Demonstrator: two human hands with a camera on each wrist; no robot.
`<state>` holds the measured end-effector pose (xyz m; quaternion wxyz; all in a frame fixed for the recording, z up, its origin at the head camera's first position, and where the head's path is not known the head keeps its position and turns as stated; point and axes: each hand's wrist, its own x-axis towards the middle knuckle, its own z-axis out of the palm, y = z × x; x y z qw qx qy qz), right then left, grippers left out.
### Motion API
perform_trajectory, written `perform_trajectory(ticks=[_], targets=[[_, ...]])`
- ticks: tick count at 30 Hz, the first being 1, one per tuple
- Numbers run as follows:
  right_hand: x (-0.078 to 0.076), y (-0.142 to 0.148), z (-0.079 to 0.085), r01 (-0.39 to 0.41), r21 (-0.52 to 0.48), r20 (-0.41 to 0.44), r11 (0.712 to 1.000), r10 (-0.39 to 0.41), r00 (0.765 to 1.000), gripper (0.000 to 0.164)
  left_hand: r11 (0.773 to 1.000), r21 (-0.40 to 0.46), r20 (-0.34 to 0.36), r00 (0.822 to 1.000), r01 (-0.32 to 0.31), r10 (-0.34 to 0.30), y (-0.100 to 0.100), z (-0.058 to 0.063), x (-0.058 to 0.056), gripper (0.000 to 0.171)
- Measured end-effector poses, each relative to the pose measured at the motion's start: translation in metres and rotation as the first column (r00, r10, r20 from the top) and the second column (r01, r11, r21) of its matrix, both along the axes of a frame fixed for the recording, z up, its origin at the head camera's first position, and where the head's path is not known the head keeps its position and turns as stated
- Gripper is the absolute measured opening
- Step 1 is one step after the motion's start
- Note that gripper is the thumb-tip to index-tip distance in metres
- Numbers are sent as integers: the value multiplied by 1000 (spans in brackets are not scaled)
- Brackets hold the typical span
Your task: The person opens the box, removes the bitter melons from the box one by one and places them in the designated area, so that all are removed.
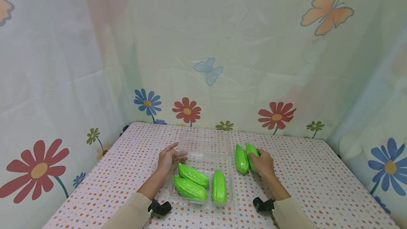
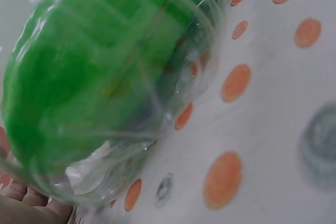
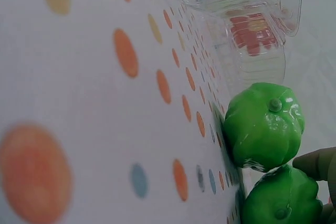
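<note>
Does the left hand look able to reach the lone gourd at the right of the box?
Probably yes, from above: the box is open, its lid folded back, and the left hand is close beside it. It would have to cross over two gourds to get to the lone gourd.

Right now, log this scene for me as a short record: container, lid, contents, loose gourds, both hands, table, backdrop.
Container: clear plastic base
Lid: clear lid, folded open away from the person
Contents: two slanted green gourds at left, one lengthwise green gourd at right
Loose: one green gourd beside the held gourd
Left hand: left of the container, near the lid; contact unclear
Right hand: grips the held gourd
Table: polka-dot cloth
Backdrop: flower-and-butterfly sheet
</note>
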<state>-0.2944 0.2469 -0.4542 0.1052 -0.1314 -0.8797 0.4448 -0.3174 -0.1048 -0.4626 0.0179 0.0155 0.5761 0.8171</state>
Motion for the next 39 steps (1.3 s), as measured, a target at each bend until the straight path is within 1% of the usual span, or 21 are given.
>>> perform_trajectory(ticks=[7, 12, 18, 24, 28, 32, 34, 39], targets=[[-1, 1, -2, 4, 22, 12, 1000, -4, 1000, 60, 1000, -1, -3, 1000, -1, 1, 0, 1, 1, 59], [1, 1, 0, 13, 19, 24, 1000, -13, 1000, 65, 1000, -2, 6, 1000, -2, 2, 0, 2, 2, 59], [1, -1, 3, 28, -6, 42, 1000, -28, 999, 74, 1000, -8, 6, 1000, 0, 0, 0, 1, 1, 59], [2, 0, 4, 33, -53, 44, 998, -31, 999, 75, 1000, -6, 2, 1000, 1, -1, 0, 1, 0, 58], [3, 2, 6, 30, -58, 26, 998, -29, 999, 75, 1000, 4, 5, 1000, 0, 0, 1, 2, -2, 58], [2, 5, 9, 37, -47, -19, 998, -38, 999, 75, 1000, 14, 15, 1000, -7, 6, 1, 3, -3, 59], [2, 5, 9, 43, -40, -55, 998, -45, 997, 74, 1000, 14, 15, 1000, -10, 10, 1, 3, -3, 59], [3, 0, 11, 67, -23, -102, 997, -69, 992, 72, 1000, -7, 21, 1000, -11, 11, -2, 2, -3, 60]])
